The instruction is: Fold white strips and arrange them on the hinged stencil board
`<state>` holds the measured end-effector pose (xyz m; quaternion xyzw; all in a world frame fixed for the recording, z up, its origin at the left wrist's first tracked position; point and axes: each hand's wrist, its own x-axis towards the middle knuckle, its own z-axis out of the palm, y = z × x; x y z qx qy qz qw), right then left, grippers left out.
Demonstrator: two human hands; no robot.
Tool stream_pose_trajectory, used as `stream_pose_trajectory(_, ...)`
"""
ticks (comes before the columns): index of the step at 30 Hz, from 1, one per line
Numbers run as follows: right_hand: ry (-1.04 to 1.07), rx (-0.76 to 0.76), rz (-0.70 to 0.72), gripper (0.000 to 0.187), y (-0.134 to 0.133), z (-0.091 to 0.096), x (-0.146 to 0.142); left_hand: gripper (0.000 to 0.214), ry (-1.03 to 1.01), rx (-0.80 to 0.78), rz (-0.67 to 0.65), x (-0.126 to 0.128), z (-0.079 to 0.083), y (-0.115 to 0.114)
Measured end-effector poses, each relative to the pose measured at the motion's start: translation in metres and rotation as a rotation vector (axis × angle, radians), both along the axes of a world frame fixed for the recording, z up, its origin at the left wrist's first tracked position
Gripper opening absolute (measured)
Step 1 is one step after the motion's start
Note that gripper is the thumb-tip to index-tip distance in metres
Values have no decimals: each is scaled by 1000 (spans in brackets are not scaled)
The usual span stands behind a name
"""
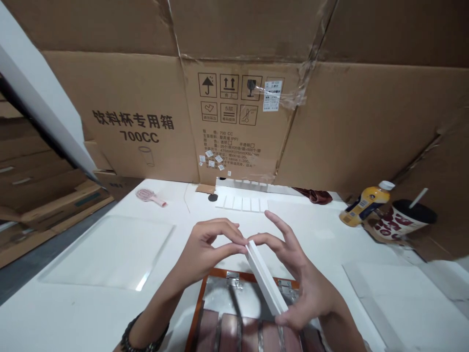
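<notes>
A long narrow white strip (266, 278) with straight edges is held at a slant in front of me. The fingertips of my left hand (205, 248) pinch together at its upper end. My right hand (306, 278) spans its length, with the index finger at the upper end and the thumb at the lower end. Below the hands lies an orange-edged hinged frame (201, 307) with a silvery inner surface. Several pinkish-brown slats (229, 332) sit side by side in its near part. The strip and right hand partly cover the frame.
Cardboard boxes (146, 88) wall off the table's back. A yellow bottle (368, 203) and a drink cup (401, 220) stand right. A clear sheet (110, 249) and a pink hairbrush (151, 197) lie left. White pieces in a row (242, 203) lie behind the hands.
</notes>
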<state>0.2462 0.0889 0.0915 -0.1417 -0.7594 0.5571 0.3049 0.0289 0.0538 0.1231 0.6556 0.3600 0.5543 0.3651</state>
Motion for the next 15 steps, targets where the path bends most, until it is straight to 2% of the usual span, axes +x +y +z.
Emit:
stream_pose_trajectory(4,38,-85,33,128,-4,-7,-2,5,81,-13,-49,-5,4,-1)
stream_pose_trajectory(11,57,-156,181,130,-8,-10,-4,4,276,-90,-249,-15,11,-1)
stream_pose_trajectory(15,96,-191,233,135,-11,-9,-3,2,279,-118,-339,-15,11,0)
